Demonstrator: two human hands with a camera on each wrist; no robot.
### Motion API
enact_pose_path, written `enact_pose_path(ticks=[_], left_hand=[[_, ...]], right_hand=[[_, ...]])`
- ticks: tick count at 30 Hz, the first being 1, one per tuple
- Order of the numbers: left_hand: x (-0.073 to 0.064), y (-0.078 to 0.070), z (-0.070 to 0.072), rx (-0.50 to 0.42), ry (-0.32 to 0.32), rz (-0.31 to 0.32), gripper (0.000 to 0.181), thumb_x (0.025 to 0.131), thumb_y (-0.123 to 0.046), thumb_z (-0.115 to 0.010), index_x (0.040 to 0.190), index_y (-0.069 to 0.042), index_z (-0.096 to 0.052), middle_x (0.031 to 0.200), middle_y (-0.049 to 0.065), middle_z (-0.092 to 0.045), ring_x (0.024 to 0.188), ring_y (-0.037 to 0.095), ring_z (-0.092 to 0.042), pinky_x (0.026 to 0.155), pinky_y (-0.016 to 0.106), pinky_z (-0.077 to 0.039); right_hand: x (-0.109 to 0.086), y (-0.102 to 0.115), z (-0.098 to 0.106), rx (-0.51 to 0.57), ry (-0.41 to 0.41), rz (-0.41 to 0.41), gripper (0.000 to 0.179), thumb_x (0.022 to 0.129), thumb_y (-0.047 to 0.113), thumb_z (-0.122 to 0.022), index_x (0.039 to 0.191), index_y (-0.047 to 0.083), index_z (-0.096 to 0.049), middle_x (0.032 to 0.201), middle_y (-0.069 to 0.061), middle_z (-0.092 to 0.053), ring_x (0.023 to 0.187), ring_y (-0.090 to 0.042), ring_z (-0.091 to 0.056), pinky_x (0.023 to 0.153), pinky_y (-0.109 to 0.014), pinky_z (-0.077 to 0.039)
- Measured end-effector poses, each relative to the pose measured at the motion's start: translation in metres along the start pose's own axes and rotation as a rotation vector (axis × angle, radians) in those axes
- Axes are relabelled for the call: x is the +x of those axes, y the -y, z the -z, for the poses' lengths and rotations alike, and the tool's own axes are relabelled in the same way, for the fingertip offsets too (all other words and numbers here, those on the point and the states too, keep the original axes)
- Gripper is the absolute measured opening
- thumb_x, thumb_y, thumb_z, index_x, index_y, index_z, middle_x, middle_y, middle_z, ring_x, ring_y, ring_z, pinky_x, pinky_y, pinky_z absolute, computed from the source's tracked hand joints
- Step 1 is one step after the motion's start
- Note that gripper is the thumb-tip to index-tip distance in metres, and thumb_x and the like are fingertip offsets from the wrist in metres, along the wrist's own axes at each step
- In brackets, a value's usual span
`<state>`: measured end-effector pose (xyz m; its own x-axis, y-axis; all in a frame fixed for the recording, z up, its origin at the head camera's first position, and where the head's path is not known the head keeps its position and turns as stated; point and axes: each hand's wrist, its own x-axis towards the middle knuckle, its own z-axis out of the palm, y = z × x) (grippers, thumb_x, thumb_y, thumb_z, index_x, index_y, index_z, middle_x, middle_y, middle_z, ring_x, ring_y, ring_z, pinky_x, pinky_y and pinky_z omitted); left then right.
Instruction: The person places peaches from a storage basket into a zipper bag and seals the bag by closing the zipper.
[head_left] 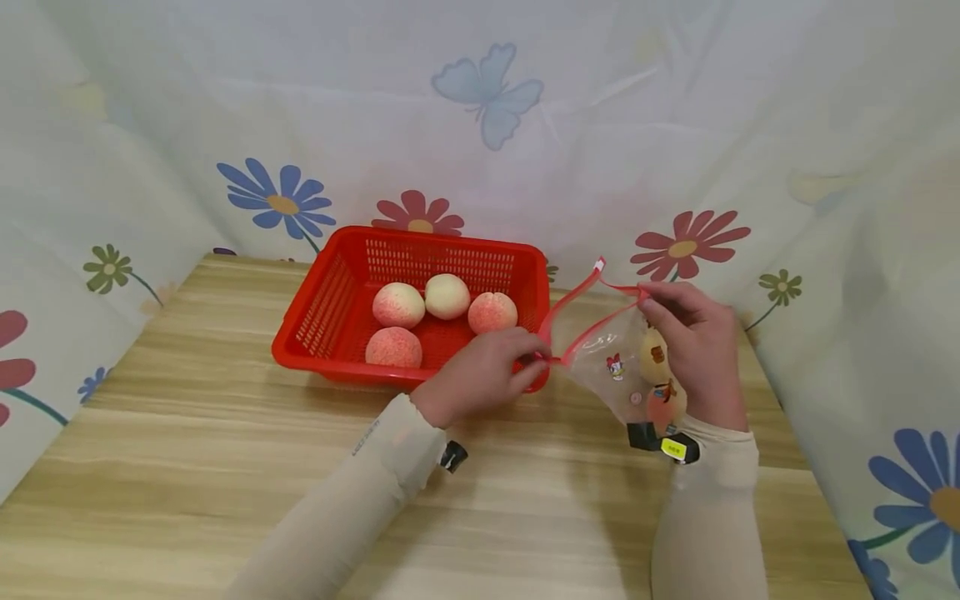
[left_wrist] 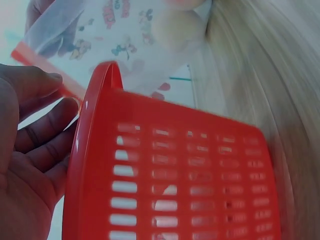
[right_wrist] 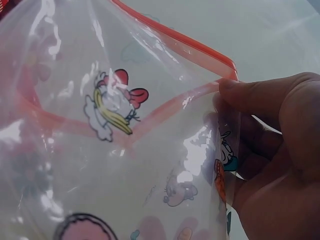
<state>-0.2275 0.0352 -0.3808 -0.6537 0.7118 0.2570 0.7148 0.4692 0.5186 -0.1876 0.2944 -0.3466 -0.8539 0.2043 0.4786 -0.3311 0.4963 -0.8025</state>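
Observation:
A clear zip bag (head_left: 600,354) with a red edge and cartoon prints hangs between both hands, its mouth spread apart. My left hand (head_left: 491,367) pinches one side of the red edge near the basket's right front corner; the left wrist view has thumb and fingers meeting at that strip. At the opposite side, my right hand (head_left: 697,342) pinches the top corner between thumb and fingers, as the right wrist view (right_wrist: 280,145) confirms. Low in the bag lie a pale peach (head_left: 654,354) and a pinker peach (head_left: 663,408), partly covered by prints and the right hand.
A red slotted basket (head_left: 300,337) stands at the back of the wooden table (head_left: 187,450), holding several peaches (head_left: 399,305). Its right end is close beside the bag and left hand. Flower-printed cloth (head_left: 600,125) hangs behind and along both sides.

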Motion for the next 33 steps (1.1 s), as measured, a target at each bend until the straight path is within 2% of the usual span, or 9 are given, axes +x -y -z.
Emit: enact_pose_path(ticks=[4,10,15,19,24,33], left_hand=[[-0.004,0.004,0.007,0.001,-0.002,0.043,0.020,0.090,-0.027,-0.067,0.110,-0.022,-0.067,0.093,-0.012,-0.066,0.079,0.002,-0.056,0.079,0.018,-0.053],[-0.011,0.018,0.015,0.065,-0.032,0.056,0.016,0.092,-0.027,-0.065,0.105,-0.018,-0.068,0.092,-0.011,-0.068,0.078,0.003,-0.057,0.083,0.022,-0.054],[-0.018,0.030,0.020,0.106,-0.061,0.077,0.015,0.091,-0.026,-0.066,0.104,-0.019,-0.067,0.095,-0.009,-0.069,0.083,0.007,-0.060,0.086,0.027,-0.055],[-0.024,0.038,0.025,0.126,-0.057,0.138,0.021,0.089,-0.028,-0.068,0.109,-0.021,-0.067,0.101,-0.007,-0.069,0.089,0.009,-0.061,0.088,0.032,-0.056],[-0.028,0.045,0.030,0.142,-0.018,0.227,0.026,0.087,-0.028,-0.070,0.112,-0.020,-0.066,0.104,-0.003,-0.068,0.091,0.015,-0.062,0.088,0.036,-0.057],[-0.035,0.055,0.041,0.132,0.006,0.326,0.028,0.088,-0.026,-0.069,0.114,-0.017,-0.066,0.113,0.002,-0.068,0.103,0.021,-0.063,0.095,0.042,-0.053]], right_hand=[[0.001,0.001,0.001,-0.005,-0.005,-0.008,0.025,0.091,0.015,-0.067,0.113,0.005,-0.071,0.092,0.021,-0.066,0.079,-0.008,-0.061,0.072,-0.013,-0.052],[0.001,0.001,0.001,-0.010,0.004,-0.011,0.025,0.091,0.016,-0.067,0.114,0.007,-0.071,0.093,0.021,-0.067,0.080,-0.008,-0.062,0.074,-0.013,-0.053],[0.000,0.001,0.001,0.003,0.013,0.006,0.025,0.091,0.016,-0.067,0.114,0.006,-0.071,0.093,0.019,-0.067,0.081,-0.008,-0.063,0.074,-0.013,-0.053],[0.001,0.002,0.000,0.030,0.022,0.015,0.026,0.091,0.015,-0.067,0.114,0.005,-0.071,0.094,0.018,-0.068,0.080,-0.009,-0.062,0.074,-0.014,-0.054],[0.000,0.002,0.000,0.026,0.029,-0.004,0.026,0.091,0.016,-0.066,0.115,0.006,-0.070,0.095,0.017,-0.068,0.082,-0.009,-0.062,0.074,-0.014,-0.054],[0.000,0.002,0.000,0.004,0.040,-0.012,0.027,0.092,0.018,-0.065,0.116,0.007,-0.070,0.097,0.017,-0.067,0.083,-0.009,-0.062,0.075,-0.014,-0.054]])
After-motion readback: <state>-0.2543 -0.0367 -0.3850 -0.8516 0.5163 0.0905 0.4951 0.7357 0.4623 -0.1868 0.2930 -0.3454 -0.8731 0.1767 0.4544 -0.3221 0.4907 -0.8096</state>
